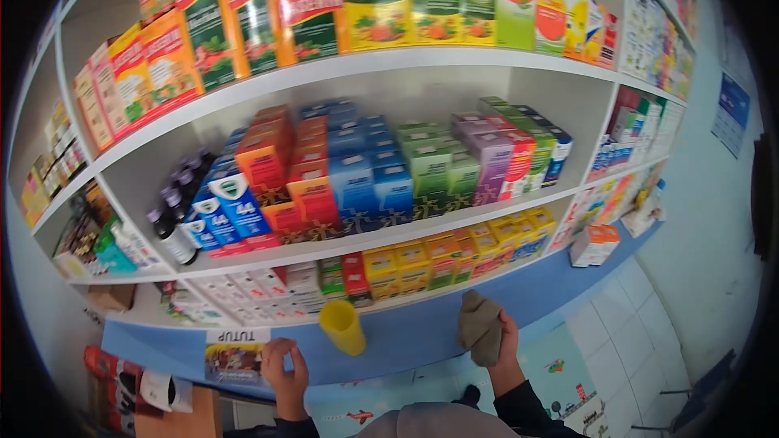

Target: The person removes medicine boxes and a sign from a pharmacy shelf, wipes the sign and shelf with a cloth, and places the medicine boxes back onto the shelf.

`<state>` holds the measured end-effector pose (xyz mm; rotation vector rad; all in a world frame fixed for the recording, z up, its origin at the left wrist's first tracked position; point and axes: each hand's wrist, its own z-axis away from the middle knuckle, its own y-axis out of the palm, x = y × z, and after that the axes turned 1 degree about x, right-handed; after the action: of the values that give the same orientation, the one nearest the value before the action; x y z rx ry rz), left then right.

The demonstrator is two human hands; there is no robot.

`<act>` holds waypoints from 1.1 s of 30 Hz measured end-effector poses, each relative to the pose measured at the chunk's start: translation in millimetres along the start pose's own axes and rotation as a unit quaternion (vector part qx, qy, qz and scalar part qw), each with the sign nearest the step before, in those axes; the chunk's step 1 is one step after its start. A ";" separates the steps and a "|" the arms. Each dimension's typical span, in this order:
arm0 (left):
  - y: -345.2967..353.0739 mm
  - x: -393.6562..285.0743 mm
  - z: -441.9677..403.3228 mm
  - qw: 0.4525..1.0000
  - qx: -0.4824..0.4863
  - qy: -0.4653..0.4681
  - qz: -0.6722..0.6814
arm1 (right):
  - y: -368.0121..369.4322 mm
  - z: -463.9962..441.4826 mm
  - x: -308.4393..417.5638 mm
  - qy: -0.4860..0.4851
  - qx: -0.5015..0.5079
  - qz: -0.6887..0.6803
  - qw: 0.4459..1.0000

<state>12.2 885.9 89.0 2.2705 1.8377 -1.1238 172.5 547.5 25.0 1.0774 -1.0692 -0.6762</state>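
My right hand [508,344] is closed round a bunched grey-brown cloth [480,328], held over the front edge of the blue counter [422,332]. On the left, my left hand [284,361] has its fingers curled, the thumb and fingertips near each other; whether anything is between them is too small to tell. It is beside a printed card marked TUTUP [235,354]. Between my hands a yellow cup [342,328] stands on the counter, touched by neither.
White shelves [357,237] hold rows of medicine boxes [350,186] and dark bottles [172,237]. An orange-and-white box [595,245] sits at the counter's right. A wooden surface [182,420] is at lower left.
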 end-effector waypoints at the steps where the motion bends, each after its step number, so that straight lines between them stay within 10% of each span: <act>1: 11.6 -13.7 0.4 0.995 -0.022 0.094 0.017 | 0.8 0.6 8.0 -0.012 -0.002 0.003 1.000; 6: 68.1 -65.9 15.6 0.985 0.032 0.101 0.135 | 2.7 -25.3 75.3 -0.101 0.014 0.240 0.965; 10: 104.5 -101.9 25.8 0.980 0.056 0.083 0.174 | 79.4 -71.0 168.1 -0.381 0.020 0.526 0.760; 12: 118.2 -125.8 27.0 0.978 0.056 0.078 0.184 | 121.0 -85.1 206.0 -0.501 -0.016 0.703 0.505; 14: 130.9 -148.1 27.9 0.978 0.052 0.070 0.188 | 156.2 -96.3 228.6 -0.516 -0.004 0.726 0.454; 33: 260.6 -316.5 -1.1 0.976 0.028 0.097 0.193 | 116.7 -68.5 295.6 -0.459 0.376 0.619 0.514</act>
<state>219.2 537.2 149.3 2.6945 1.3340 -0.9282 339.0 359.9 231.9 0.1958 -2.7919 0.6429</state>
